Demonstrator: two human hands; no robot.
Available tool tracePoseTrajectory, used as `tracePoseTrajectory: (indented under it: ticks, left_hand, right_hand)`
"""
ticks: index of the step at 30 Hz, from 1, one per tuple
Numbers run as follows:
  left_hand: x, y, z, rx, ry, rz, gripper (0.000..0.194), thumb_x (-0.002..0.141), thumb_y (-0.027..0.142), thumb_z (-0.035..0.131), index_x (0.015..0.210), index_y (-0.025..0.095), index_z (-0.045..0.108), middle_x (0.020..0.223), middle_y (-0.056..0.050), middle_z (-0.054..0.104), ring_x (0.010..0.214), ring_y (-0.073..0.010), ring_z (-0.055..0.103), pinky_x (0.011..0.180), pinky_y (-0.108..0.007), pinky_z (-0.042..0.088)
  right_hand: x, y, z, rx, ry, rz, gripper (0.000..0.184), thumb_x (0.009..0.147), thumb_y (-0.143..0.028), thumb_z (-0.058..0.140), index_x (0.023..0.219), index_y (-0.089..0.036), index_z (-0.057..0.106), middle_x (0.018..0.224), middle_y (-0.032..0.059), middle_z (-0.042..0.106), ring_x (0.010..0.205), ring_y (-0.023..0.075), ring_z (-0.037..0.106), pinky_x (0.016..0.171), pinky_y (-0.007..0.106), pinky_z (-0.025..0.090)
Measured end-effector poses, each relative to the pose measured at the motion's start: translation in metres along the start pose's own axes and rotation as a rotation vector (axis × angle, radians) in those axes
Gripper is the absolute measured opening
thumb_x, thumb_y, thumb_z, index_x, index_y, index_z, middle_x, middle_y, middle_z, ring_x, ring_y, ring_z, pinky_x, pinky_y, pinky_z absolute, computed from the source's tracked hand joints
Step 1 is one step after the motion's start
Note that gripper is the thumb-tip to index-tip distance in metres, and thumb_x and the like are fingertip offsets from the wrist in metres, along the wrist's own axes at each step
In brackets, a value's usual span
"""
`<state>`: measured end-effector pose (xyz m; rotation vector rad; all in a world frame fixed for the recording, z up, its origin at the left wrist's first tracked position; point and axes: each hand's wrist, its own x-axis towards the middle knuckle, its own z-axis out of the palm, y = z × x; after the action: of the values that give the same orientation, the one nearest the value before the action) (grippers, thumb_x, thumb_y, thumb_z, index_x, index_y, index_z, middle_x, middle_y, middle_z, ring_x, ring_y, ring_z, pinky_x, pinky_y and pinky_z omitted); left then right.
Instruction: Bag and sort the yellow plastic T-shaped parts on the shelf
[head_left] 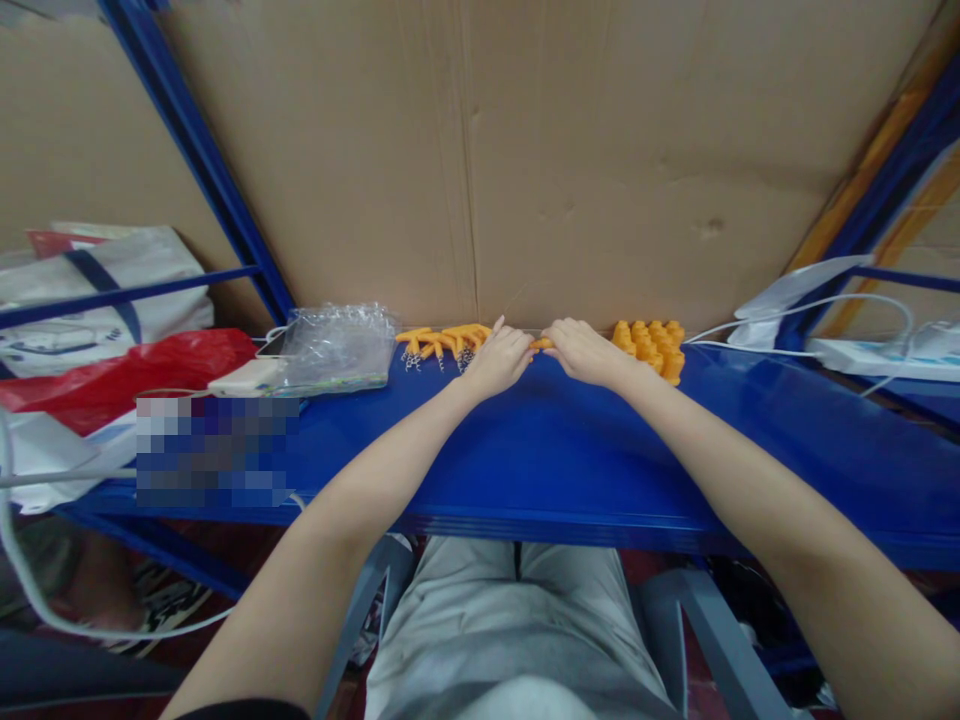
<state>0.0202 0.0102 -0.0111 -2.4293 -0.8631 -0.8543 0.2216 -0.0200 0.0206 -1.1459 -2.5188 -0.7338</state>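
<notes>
My left hand (501, 358) and my right hand (581, 350) meet near the back of the blue table. Both are closed, fingers bent, on a small orange plastic piece (541, 343) that shows between them; most of it is hidden by the fingers. Just left of my left hand lies a heap of orange plastic parts with curly metal spiral ends (442, 345). Beside my right hand and forearm stand several orange knobbed pieces (649, 345), set close together in rows.
A blue table (570, 450) runs in front of a cardboard wall (600, 150). To the left are clear plastic bags (337, 345), a red bag (150, 370) and a white tote (97, 300). White cables and a power strip (892, 358) lie at the right.
</notes>
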Motion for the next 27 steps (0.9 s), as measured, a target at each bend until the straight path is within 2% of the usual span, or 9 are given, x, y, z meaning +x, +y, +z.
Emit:
tracePoseTrajectory:
  ticks: [6, 11, 16, 19, 27]
  left_hand:
    - [0.000, 0.000, -0.002, -0.047, -0.068, -0.053, 0.020, 0.101, 0.027, 0.046, 0.094, 0.019, 0.062, 0.095, -0.009, 0.070, 0.099, -0.0249, 0.062, 0.116, -0.055, 0.035]
    - [0.003, 0.000, -0.003, -0.079, -0.075, -0.083, 0.026, 0.102, 0.033, 0.045, 0.089, 0.020, 0.064, 0.089, -0.007, 0.070, 0.094, -0.0242, 0.062, 0.110, -0.052, 0.039]
    - [0.006, -0.001, -0.003, -0.113, -0.119, -0.114, 0.030, 0.102, 0.036, 0.045, 0.091, 0.017, 0.066, 0.086, -0.009, 0.069, 0.091, -0.0244, 0.063, 0.103, -0.047, 0.042]
    - [0.006, 0.000, -0.003, -0.100, -0.117, -0.110, 0.029, 0.103, 0.034, 0.044, 0.092, 0.017, 0.066, 0.087, -0.009, 0.070, 0.091, -0.0241, 0.063, 0.105, -0.047, 0.041]
    - [0.004, 0.010, -0.010, -0.006, -0.184, -0.016, 0.027, 0.101, 0.030, 0.045, 0.093, 0.015, 0.066, 0.093, -0.014, 0.071, 0.100, -0.0285, 0.063, 0.110, -0.053, 0.037]
  right_hand:
    - [0.002, -0.008, -0.003, -0.008, -0.054, 0.023, 0.034, 0.102, -0.021, 0.036, 0.118, -0.007, 0.063, 0.108, 0.0210, 0.066, 0.100, 0.0301, 0.056, 0.083, 0.037, 0.036]
    - [0.002, -0.011, -0.010, -0.053, -0.023, 0.010, 0.032, 0.102, -0.022, 0.037, 0.115, -0.010, 0.064, 0.105, 0.0190, 0.068, 0.100, 0.0299, 0.056, 0.085, 0.037, 0.032]
    - [0.003, -0.013, -0.012, -0.100, -0.042, 0.015, 0.032, 0.103, -0.021, 0.037, 0.116, -0.012, 0.065, 0.102, 0.0168, 0.070, 0.100, 0.0290, 0.058, 0.089, 0.038, 0.028]
    - [0.003, -0.014, -0.016, -0.105, -0.049, 0.026, 0.031, 0.103, -0.023, 0.039, 0.116, -0.012, 0.065, 0.104, 0.0171, 0.072, 0.101, 0.0287, 0.060, 0.089, 0.038, 0.028]
    - [0.002, -0.012, -0.031, 0.065, -0.271, 0.130, 0.025, 0.104, -0.030, 0.047, 0.113, -0.014, 0.064, 0.118, 0.0147, 0.072, 0.111, 0.0272, 0.064, 0.078, 0.032, 0.032]
